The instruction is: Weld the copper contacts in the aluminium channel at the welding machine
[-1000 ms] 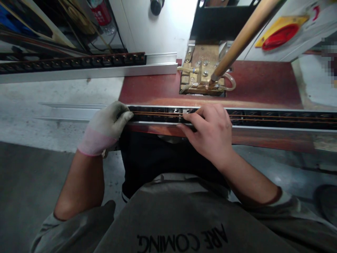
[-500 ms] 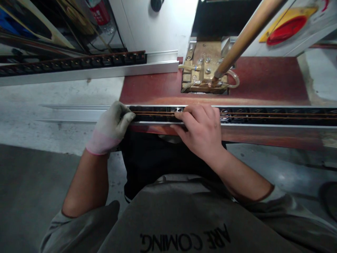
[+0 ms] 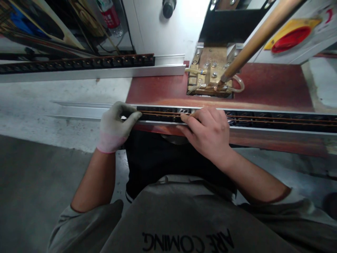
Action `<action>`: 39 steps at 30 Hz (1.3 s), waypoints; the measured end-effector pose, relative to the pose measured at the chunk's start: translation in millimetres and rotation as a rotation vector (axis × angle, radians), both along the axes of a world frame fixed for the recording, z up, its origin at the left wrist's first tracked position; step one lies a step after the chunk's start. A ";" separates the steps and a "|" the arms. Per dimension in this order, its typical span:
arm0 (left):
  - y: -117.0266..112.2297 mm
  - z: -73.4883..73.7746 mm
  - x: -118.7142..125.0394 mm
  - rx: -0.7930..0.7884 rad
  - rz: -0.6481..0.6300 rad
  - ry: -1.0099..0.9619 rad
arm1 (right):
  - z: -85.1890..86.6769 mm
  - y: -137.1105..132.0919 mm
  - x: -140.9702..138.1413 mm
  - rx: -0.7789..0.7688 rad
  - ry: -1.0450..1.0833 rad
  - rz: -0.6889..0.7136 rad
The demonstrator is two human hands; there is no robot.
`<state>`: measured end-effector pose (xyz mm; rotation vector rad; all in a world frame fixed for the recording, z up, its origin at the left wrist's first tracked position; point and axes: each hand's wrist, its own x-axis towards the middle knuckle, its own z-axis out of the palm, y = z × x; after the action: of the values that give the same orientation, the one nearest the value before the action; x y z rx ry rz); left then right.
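An aluminium channel (image 3: 76, 111) lies across in front of me. A row of black pieces (image 3: 156, 114) sits in it, with two thin copper-coloured strips (image 3: 163, 115) running along the top. My left hand (image 3: 117, 123), in a pale glove, pinches the left end of this row between thumb and forefinger. Farther right, my bare right hand (image 3: 209, 130) bends over the channel. Its forefinger presses on the strips beside a small silvery part (image 3: 183, 111), and the thumb rests against the near wall. The remaining fingertips of that hand are hidden.
Behind the channel, a brass block with screws and hoses (image 3: 210, 75) meets a slanting copper rod (image 3: 250, 42). A second channel (image 3: 92, 72) with black pieces lies back left. A red knob (image 3: 291, 39) is at the upper right, a bottle (image 3: 112, 17) at the upper left.
The whole view has shifted, so the scene sits slightly further right. Both hands keep nearly the same hold and place on the channel.
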<state>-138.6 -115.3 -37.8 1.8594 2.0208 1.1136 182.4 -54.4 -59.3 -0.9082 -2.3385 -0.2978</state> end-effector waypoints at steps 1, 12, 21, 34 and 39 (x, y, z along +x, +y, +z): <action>-1.9 -2.5 0.6 0.024 -0.003 -0.013 | -2.1 -0.1 0.9 0.008 0.008 0.007; -4.3 1.1 0.2 -0.021 -0.107 0.065 | -8.7 -2.3 -45.7 -0.039 0.042 0.088; -2.0 -6.1 2.5 -0.052 -0.070 0.148 | 0.8 -4.7 -73.7 -0.126 0.012 0.043; -19.9 -11.6 4.1 -0.069 0.080 0.132 | -0.2 -5.8 -37.0 -0.132 -0.058 0.267; -16.1 -11.5 9.7 0.001 0.073 0.202 | -0.9 -9.0 37.0 -0.164 0.019 0.143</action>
<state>-128.9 -131.4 -49.4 1.9849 2.2123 0.9792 219.4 -63.4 -60.2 -0.8098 -2.4221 -0.0387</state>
